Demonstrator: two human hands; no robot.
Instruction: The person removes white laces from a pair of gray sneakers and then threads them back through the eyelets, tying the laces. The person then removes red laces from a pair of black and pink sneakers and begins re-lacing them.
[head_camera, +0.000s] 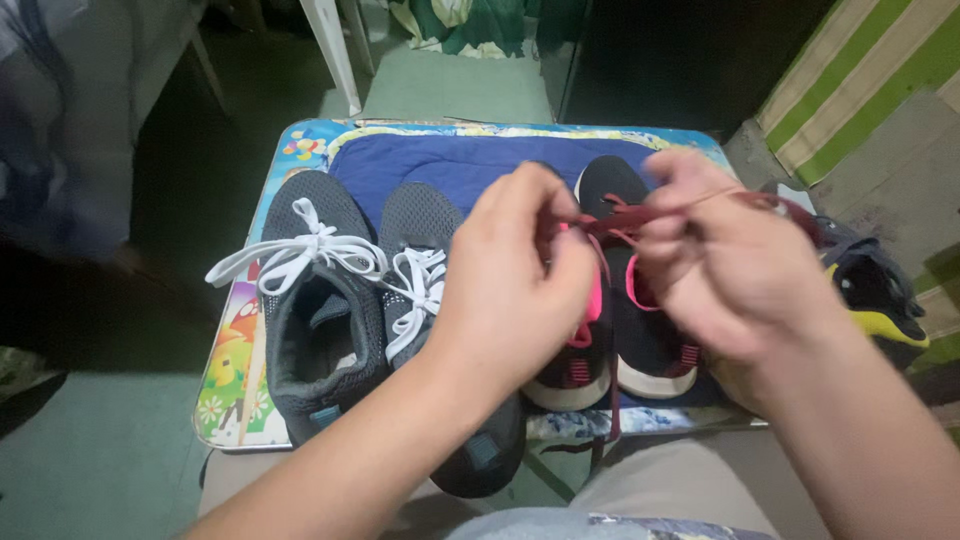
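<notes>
Maroon lace (640, 213) pinched between left hand (510, 285) and right hand (715, 265), both closed, stretched crosswise above black-pink shoe (640, 330); knot probably hidden.

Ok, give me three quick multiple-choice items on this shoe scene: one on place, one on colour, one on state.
1. Where does the grey pair sit relative to the black pair?
A. To its left
B. To its right
C. On top of it

2. What colour is the lace in the hands?
A. White
B. Dark red
C. Yellow

3. What are the left hand and right hand doing?
A. Resting flat
B. Both pinching the lace
C. Lifting a shoe

A: the grey shoes lie toward the picture's left.
B: the lace looks maroon.
B: both sets of fingertips meet on the lace.
</notes>
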